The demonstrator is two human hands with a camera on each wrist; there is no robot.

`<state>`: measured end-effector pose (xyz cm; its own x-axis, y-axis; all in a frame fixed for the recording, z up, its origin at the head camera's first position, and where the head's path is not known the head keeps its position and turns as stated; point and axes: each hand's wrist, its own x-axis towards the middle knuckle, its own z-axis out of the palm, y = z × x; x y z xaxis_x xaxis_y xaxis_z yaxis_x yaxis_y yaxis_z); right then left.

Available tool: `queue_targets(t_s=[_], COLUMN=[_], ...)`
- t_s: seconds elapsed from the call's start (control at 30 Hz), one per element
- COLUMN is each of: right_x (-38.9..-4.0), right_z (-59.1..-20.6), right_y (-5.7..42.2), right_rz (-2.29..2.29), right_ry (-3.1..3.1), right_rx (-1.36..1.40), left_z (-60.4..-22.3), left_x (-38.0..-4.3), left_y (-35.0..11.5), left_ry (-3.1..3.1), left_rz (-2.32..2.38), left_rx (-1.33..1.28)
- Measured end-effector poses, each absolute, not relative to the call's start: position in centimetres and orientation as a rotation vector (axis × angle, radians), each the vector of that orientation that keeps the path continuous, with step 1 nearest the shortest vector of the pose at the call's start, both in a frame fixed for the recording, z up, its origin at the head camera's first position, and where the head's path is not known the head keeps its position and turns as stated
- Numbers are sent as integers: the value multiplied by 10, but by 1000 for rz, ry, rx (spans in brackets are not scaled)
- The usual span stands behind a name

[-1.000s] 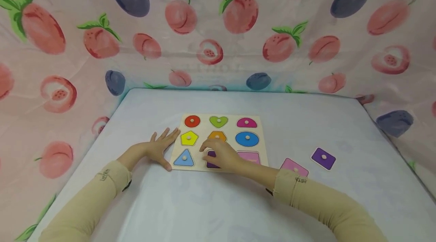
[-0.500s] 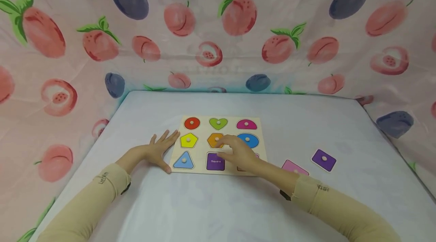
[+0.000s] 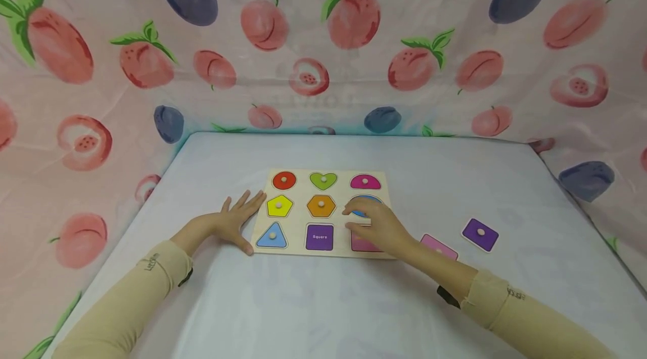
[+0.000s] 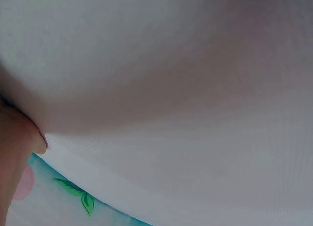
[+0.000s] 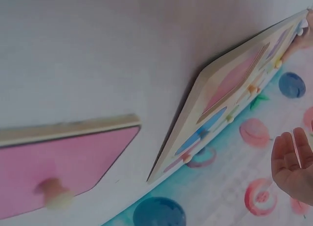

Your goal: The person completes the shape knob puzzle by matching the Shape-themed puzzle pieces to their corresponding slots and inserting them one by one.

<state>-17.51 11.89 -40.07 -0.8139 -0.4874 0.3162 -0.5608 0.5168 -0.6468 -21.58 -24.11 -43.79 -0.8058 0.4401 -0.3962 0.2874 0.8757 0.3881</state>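
A pale wooden shape puzzle board [image 3: 297, 227] lies flat on the table, bearing several coloured knobbed pieces. Its bottom row shows a bare purple recess [image 3: 319, 237] printed "Square" and a bare pink recess [image 3: 360, 242]. My left hand [image 3: 233, 222] rests with spread fingers at the board's left edge. Over the right part of the board is my right hand [image 3: 380, 228], fingers bent with a gap to the thumb and nothing held. It partly covers the blue oval piece [image 3: 365, 199] and the pink recess. The right wrist view also shows this hand [image 5: 296, 162].
Right of the board lie a loose pink knobbed piece [image 3: 440, 246], partly behind the right forearm, and a loose purple knobbed piece [image 3: 480, 235]. A fruit-print cloth [image 3: 349, 89] hangs behind the white table [image 3: 283, 308].
My right hand has moved right across the board, from over the purple recess to over the pink one, uncovering the purple recess and the orange hexagon. The left hand stays in place.
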Motion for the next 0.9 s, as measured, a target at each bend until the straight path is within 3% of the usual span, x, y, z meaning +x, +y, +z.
queue_targets(t_s=[0.47, 0.9], right_x=[-171, -188], right_z=[-408, -402], right_y=[169, 245], right_rz=[1086, 966], right_ry=[-2742, -2603], right_rx=[612, 507], left_z=[-437, -434], left_x=[-215, -215], left_y=[-243, -241], left_ry=[2567, 2551], left_rz=[433, 467], left_rx=[538, 540])
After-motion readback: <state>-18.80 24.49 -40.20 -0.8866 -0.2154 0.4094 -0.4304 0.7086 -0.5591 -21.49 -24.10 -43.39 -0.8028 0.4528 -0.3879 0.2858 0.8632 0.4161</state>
